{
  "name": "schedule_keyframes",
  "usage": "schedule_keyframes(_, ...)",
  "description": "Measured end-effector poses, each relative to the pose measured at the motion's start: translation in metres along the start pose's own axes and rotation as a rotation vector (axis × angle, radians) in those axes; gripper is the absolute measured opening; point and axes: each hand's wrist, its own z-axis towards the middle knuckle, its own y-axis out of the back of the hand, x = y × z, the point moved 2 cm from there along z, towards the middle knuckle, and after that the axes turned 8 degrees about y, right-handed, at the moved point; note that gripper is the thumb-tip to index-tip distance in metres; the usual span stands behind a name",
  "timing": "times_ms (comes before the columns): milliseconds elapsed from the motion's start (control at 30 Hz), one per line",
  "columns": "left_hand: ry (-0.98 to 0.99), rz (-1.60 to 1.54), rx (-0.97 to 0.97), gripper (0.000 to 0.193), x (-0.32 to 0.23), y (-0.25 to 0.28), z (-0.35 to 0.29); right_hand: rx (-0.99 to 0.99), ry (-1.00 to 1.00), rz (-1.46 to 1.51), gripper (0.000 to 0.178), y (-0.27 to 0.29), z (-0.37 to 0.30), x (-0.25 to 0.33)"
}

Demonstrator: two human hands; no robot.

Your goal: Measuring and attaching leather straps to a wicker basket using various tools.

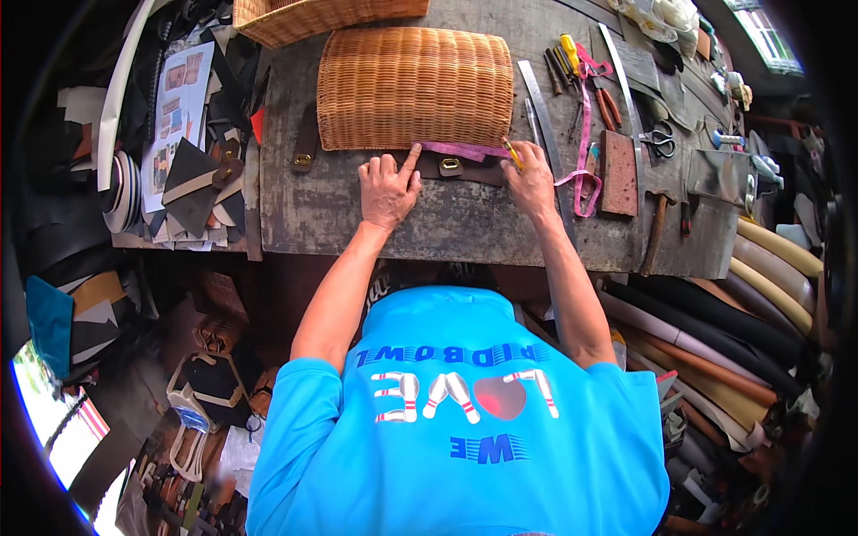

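Observation:
A woven wicker panel or lid [416, 87], curved and honey-brown, lies on the worn table in front of me. Along its near edge runs a dark brown leather strip [478, 171] with a brass turn-lock plate [451, 167]. Over that strip lies a flat pink-purple tape [460, 149]. My left hand [391, 189] rests at the tape's left end, index finger stretched onto it, other fingers loosely bent, holding nothing. My right hand [533, 181] pinches a slim yellow pencil [513, 154] at the tape's right end. A second brass fitting [303, 162] sits on a leather strap to the left.
Right of the wicker lie a steel ruler [539, 112], a pink tape measure [585, 134], red-handled pliers [609, 107], a brick-red block [618, 174], scissors [660, 138] and a hammer [659, 232]. Leather scraps [192, 192] crowd the left. A wicker basket [331, 16] stands behind.

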Motion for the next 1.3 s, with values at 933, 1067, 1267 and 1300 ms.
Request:
schedule_keyframes(933, 0.206, -0.814, 0.867, 0.026, -0.020, 0.038, -0.020, -0.055, -0.160, -0.369, 0.036, 0.092, -0.074, -0.070)
schedule_keyframes(1067, 0.145, -0.638, 0.823, 0.022, -0.035, 0.027, -0.014, -0.116, 0.010, -0.172, 0.051, 0.078, -0.043, -0.002)
schedule_keyframes(1267, -0.018, -0.540, 0.647, 0.018, -0.055, 0.032, 0.016, 0.433, 0.079, 0.594, 0.024, -0.008, -0.012, 0.032)
schedule_keyframes(1300, 0.031, -0.558, 0.592, 0.018, -0.049, 0.028, 0.020, 0.629, -0.181, 0.743, 0.016, -0.020, -0.011, 0.024)
